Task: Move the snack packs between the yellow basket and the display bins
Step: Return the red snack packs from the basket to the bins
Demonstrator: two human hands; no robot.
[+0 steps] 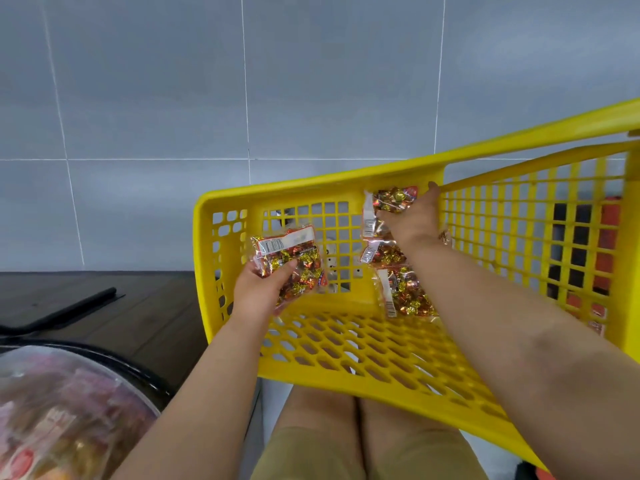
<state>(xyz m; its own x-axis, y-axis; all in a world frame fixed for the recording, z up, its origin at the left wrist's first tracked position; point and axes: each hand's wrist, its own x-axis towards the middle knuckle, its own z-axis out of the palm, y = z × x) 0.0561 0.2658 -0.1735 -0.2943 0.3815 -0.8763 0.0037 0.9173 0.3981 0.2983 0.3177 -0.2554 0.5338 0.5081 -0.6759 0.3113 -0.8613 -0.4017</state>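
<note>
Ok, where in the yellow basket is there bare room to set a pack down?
Bare: the diamond-mesh panel of the yellow basket between the forearms, and the square grid between the pack in the left hand and the right hand. Crowded: the loose packs under the right forearm.

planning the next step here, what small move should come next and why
Probably close the right hand on the far snack pack it covers and lift it out; the left hand grips a pack, and more packs lie in the yellow basket.

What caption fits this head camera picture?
Left hand holds one snack pack, right hand grips another pack in the yellow basket.
</note>
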